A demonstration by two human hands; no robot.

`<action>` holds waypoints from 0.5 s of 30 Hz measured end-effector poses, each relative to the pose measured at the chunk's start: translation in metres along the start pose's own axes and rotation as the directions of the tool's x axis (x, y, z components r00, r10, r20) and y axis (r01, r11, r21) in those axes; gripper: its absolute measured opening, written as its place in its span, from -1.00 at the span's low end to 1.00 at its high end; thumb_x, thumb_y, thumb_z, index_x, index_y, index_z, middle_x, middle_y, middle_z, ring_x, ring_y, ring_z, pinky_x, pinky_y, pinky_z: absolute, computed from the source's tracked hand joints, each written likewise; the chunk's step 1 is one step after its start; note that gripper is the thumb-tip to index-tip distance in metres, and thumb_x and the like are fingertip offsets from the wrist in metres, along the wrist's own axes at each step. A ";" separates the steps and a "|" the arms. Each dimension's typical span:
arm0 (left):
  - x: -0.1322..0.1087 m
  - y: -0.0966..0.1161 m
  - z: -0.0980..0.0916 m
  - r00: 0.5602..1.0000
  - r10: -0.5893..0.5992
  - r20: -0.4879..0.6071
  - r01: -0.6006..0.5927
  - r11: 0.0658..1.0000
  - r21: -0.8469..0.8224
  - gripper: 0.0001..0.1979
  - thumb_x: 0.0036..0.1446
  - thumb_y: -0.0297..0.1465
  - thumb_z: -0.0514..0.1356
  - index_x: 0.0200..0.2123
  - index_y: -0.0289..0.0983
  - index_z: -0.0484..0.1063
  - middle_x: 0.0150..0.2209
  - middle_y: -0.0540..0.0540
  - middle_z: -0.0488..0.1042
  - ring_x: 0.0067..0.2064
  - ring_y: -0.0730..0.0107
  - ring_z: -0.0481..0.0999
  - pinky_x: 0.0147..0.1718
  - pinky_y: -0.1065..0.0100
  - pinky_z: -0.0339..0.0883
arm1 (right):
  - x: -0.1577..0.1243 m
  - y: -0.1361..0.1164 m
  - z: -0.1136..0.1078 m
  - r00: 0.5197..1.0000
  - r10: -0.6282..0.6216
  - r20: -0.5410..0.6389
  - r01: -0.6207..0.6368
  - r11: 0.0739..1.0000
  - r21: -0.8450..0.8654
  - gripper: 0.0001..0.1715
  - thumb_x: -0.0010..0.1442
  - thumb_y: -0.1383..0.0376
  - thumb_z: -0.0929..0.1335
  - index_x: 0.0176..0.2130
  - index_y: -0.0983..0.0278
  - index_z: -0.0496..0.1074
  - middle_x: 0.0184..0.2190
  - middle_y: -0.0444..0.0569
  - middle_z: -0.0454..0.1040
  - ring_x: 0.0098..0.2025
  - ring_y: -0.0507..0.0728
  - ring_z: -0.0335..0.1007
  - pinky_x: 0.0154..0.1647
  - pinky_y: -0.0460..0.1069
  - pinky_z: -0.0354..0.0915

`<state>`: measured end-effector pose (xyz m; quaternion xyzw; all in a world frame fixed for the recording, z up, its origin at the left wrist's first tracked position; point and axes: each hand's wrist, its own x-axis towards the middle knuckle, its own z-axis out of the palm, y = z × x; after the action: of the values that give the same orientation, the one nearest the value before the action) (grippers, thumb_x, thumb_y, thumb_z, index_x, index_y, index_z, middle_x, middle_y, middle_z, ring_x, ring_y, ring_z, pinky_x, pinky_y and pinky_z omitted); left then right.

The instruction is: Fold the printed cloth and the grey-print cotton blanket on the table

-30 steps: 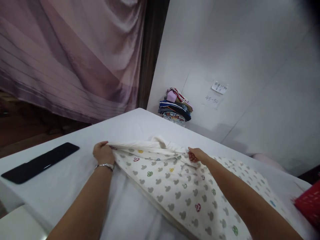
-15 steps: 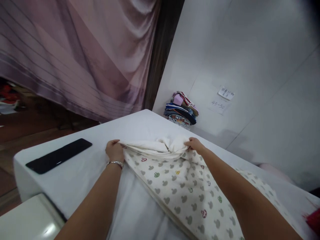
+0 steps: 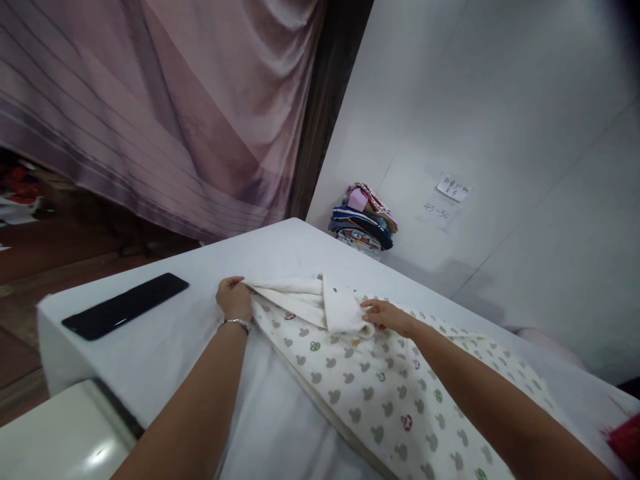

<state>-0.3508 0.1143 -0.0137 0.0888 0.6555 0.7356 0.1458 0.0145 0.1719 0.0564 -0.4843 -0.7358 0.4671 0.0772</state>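
A white cloth [image 3: 360, 393] printed with grey, red, green and yellow mushrooms lies across the white table; whether it is a garment or a blanket I cannot tell. At its far left corner, my left hand [image 3: 235, 298], with a silver bracelet at the wrist, is closed on the edge. A plain white flap [image 3: 345, 310] is turned over near the middle of the far edge. My right hand [image 3: 390, 315] rests at the right side of this flap, fingers stretched out and slightly apart, touching the cloth.
A long black flat object [image 3: 127, 305] lies on the white table [image 3: 270, 247] at left. Folded clothes [image 3: 363, 220] are stacked against the wall. A pink curtain [image 3: 200, 120] hangs behind. A pale glossy surface [image 3: 60, 433] is at lower left, something red [image 3: 625, 437] at right.
My right hand has let go of the far edge and come slightly nearer. The plain flap now lies folded over the print. My left hand keeps its hold on the corner.
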 end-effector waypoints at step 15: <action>0.001 -0.002 -0.001 0.998 0.054 -0.037 -0.053 0.998 0.023 -0.72 -0.31 -0.56 -0.02 -0.46 -0.29 0.37 -0.50 0.01 0.36 -0.43 0.41 0.35 -0.42 0.40 0.23 | 0.027 -0.114 -0.107 0.568 -0.466 -0.679 -0.299 0.651 -0.698 -0.59 0.11 0.40 0.21 -0.04 0.32 0.39 -0.13 0.15 0.43 -0.08 0.25 0.32 -0.08 0.09 0.20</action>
<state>-0.3521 0.1142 -0.0160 0.0940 0.6637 0.7334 0.1126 -0.0116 0.2477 0.1930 -0.5874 -0.7594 -0.1670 0.2245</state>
